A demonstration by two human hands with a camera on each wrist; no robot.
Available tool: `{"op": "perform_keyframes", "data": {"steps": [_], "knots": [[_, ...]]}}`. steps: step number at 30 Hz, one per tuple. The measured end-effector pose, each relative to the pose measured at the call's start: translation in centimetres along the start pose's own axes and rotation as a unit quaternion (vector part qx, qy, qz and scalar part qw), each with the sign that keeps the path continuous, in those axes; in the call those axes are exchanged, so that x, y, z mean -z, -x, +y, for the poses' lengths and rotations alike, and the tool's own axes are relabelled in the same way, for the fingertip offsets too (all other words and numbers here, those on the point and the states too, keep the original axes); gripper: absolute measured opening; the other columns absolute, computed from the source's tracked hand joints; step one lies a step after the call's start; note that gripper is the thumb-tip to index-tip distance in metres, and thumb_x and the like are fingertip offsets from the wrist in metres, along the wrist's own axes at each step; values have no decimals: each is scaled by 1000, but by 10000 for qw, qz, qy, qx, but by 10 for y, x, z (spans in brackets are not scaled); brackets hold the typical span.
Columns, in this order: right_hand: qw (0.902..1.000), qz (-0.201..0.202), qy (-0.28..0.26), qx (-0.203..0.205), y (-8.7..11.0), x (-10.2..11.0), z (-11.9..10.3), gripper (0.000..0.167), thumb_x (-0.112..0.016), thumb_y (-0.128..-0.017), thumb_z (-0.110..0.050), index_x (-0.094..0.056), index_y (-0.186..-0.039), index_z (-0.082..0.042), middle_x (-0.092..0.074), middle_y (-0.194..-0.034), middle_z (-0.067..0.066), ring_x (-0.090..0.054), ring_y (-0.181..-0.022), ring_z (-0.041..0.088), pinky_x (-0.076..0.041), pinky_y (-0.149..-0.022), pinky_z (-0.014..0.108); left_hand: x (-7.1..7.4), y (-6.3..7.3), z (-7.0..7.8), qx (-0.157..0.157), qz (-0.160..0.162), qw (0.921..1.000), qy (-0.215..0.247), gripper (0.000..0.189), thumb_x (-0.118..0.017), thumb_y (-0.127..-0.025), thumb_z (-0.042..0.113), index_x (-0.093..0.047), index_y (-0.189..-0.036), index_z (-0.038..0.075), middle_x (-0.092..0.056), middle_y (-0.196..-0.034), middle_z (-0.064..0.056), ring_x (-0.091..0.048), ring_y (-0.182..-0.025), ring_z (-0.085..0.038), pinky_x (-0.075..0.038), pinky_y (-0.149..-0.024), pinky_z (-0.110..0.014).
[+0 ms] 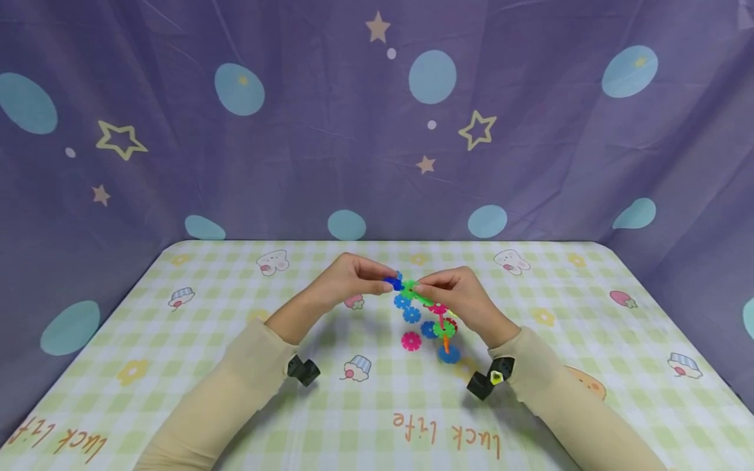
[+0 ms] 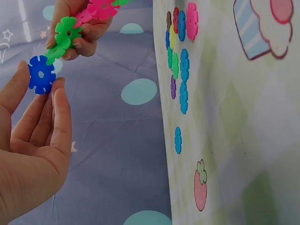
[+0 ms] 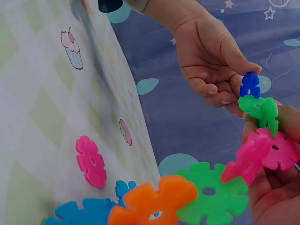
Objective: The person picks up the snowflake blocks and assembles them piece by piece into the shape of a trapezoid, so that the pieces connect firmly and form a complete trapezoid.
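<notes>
My left hand [image 1: 347, 282] pinches a dark blue notched plastic disc [image 2: 41, 75] between thumb and fingers. My right hand [image 1: 462, 297] grips a linked chain of similar discs at its green part. In the right wrist view the blue disc's edge meets an end green disc [image 3: 251, 106]. From there the chain runs through a second green disc [image 3: 269, 115], pink discs [image 3: 281, 147], a larger-looking green disc [image 3: 213, 192], an orange disc [image 3: 154, 199] and a blue disc [image 3: 82, 213]. Both hands are raised over the table, with the chain dangling below the right one.
Loose discs lie on the checked tablecloth [image 1: 294, 418] beneath the hands: a pink disc [image 1: 411, 341], blue discs [image 1: 412, 315], and, in the left wrist view, a purple disc [image 2: 173, 87] and several others. A purple patterned curtain [image 1: 318, 131] stands behind the table.
</notes>
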State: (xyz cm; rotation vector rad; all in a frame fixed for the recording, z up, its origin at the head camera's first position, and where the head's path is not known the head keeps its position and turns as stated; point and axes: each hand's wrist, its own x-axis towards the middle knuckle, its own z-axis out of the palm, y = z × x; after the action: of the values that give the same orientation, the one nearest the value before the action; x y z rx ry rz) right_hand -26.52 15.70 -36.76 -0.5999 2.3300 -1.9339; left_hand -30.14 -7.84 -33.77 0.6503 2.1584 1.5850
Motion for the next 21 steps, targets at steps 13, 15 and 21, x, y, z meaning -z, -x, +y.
{"op": "perform_keyframes", "data": {"steps": [13, 15, 21], "knots": [[9986, -14, 123, 513, 2, -2, -2, 13, -69, -87, -13, -75, -90, -3, -70, -83, 10, -50, -56, 15, -45, -52, 25, 1, 6, 1, -105, -292, 9984, -464, 27, -68, -87, 12, -69, -112, 4, -73, -86, -1, -59, -66, -11, -31, -41, -20], [9980, 72, 70, 617, 2, -4, 0, 11, -69, -86, -11, -75, -89, -2, -70, -81, 10, -48, -55, 14, -43, -51, 24, -2, 7, 1, -69, -155, 9989, -434, 26, -69, -86, 11, -70, -111, 4, -73, -84, -1, -56, -62, -9, -30, -41, -19], [9961, 285, 114, 831, 2, -8, 2, 8, -69, -85, -8, -75, -87, -3, -70, -83, 10, -51, -58, 21, -44, -52, 24, -8, 9, 2, -166, 46, 9995, -265, 26, -69, -85, 7, -69, -110, -2, -72, -87, -9, -65, -73, -10, -53, -65, -23]]}}
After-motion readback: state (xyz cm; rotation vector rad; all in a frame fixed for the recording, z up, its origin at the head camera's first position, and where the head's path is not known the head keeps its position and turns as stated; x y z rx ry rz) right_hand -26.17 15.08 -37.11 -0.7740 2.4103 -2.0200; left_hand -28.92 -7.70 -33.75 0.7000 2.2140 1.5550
